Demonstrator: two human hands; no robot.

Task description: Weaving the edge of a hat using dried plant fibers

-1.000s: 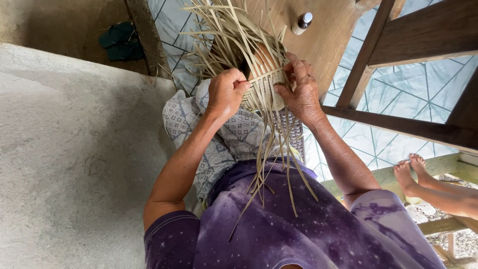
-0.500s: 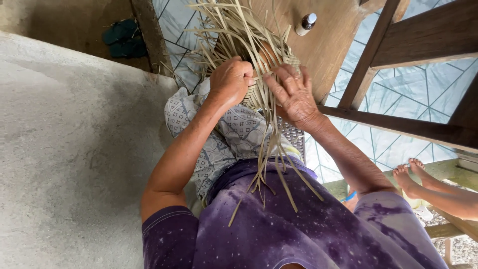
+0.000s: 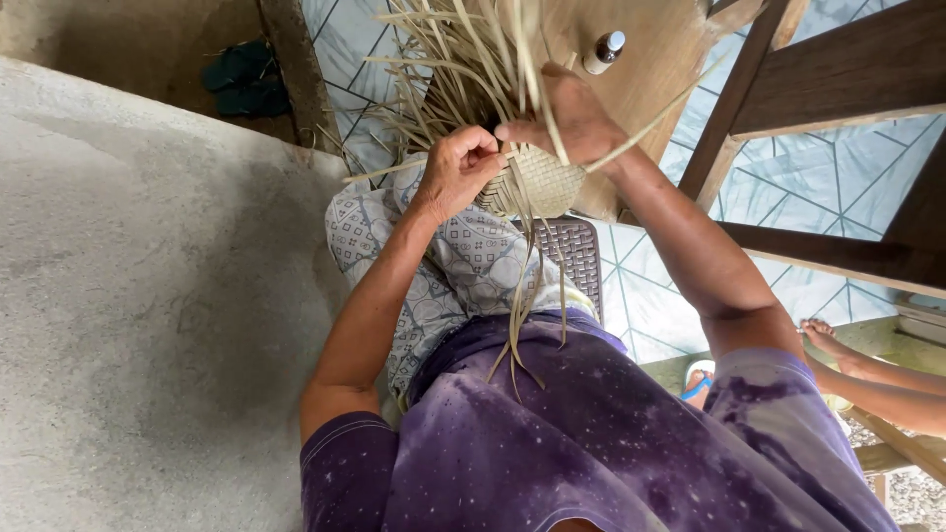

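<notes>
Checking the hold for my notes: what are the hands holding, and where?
Both hold the woven straw piece: left hand at its left edge, right hand on top among loose strips.

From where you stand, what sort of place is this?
Probably a home porch or an open-sided workshop used for hand weaving. Both hands, left hand and right hand, work a half-woven straw piece over a patterned tile floor, beside wooden furniture and a bare concrete slab.

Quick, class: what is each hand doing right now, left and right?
Left hand: closed, gripping the woven basket at its edge.
Right hand: closed over the basket's top, pinching straw strips.
</notes>
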